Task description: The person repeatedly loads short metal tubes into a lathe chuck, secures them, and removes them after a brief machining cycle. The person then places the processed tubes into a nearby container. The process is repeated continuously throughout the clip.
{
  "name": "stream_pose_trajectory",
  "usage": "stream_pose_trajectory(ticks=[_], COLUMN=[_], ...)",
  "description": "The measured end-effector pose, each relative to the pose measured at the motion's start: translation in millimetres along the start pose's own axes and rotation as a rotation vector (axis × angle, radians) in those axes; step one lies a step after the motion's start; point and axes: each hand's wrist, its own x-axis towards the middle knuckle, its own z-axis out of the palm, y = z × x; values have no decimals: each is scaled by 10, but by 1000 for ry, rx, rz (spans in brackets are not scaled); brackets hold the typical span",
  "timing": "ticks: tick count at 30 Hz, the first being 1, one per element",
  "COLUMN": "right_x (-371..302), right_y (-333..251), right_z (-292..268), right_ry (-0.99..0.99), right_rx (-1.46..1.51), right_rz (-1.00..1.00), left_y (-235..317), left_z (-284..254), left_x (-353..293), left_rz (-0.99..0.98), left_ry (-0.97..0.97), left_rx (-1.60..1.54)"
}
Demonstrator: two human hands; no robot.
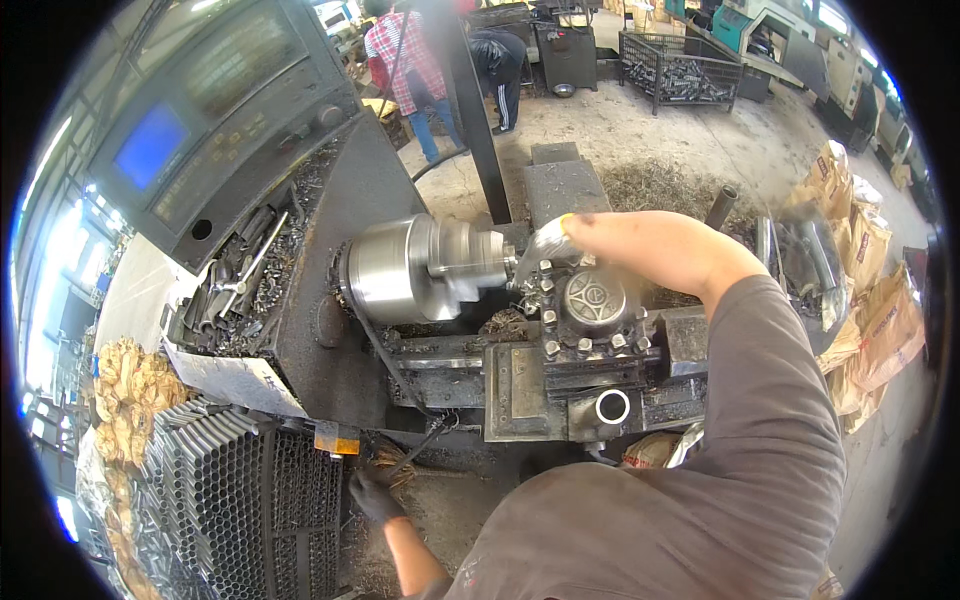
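Note:
A lathe chuck [385, 268] fills the middle; its jaws are smeared, as if spinning. My right hand [550, 242], in a pale glove with a yellow cuff, reaches over the square tool post [595, 300] to the far side, close to the chuck's front. Its fingers are blurred and partly hidden, so their grip cannot be made out. Low on the left, my left hand [375, 497] wears a dark glove. It is by the lower end of a dark lever [420, 450], below an orange-and-white box [337, 440]; whether it grips the lever is unclear.
Stacked metal tubes [215, 490] stand at the lower left. A tray of tools and chips [240, 275] sits beside the chuck, under a control panel with a blue screen [150, 145]. Paper sacks [875, 330] line the right. Two people [410, 70] stand beyond a post [470, 110].

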Motion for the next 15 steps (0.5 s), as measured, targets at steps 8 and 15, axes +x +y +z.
stream_pose_trajectory(ticks=[8, 15], right_x=[-283, -530], right_y=[426, 763], right_z=[-754, -1112], right_ry=[436, 572], right_rx=[-452, -1028], right_rz=[35, 263], left_y=[-1016, -1719], left_z=[-197, -166], left_x=[-889, -801], left_rz=[-399, -133], left_ry=[-156, -442], left_rx=[-233, 348])
